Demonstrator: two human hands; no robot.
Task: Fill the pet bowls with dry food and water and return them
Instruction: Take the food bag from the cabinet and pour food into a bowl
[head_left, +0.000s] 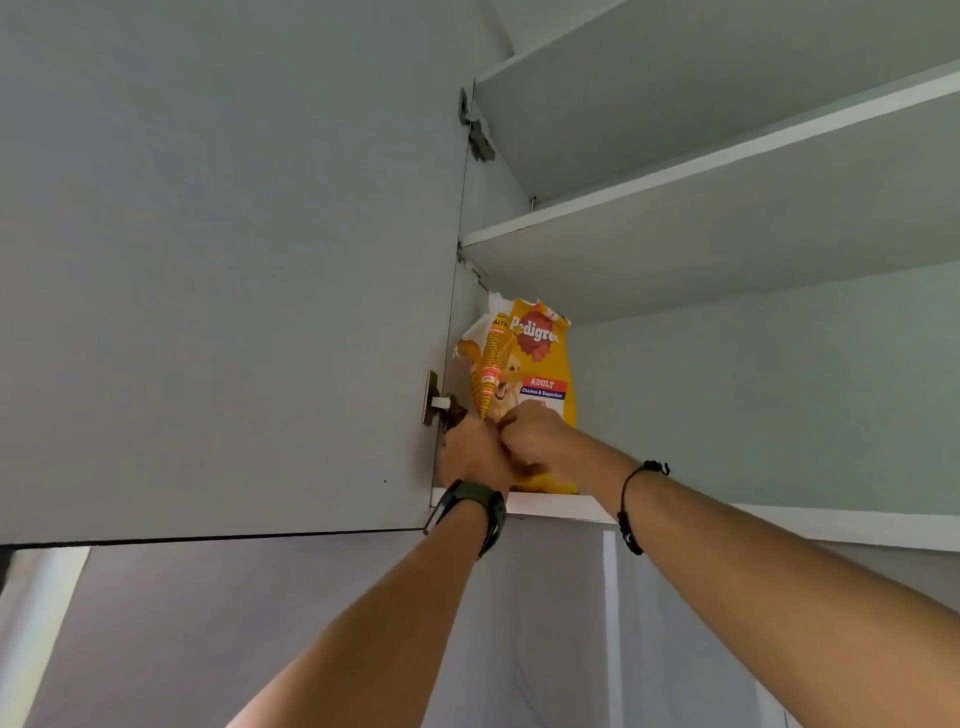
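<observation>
— Up at the wall cupboard, what's the layout?

— Biggest thing is the open grey door (223, 270) swung left, then three pale shelves; the lowest shelf (727, 514) carries the yellow dog food bag (545, 364), standing upright in its left corner beside the lower hinge (435, 402). Its top is torn open and crumpled.

— Which step is this, would you say?

— Fetching the dry food, I'd judge. No bowls are in view.

— And the hands?

— Both are raised to the bag's lower front. The left hand (475, 452), with a watch (475, 506) on its wrist, has its fingers curled onto the bag's left edge; the right hand (535, 431), with a black cord bracelet (636, 506), grips the front panel.

— Next move?

— Probably lifting it off the shelf, kept upright so kibble doesn't spill from the torn mouth.
</observation>
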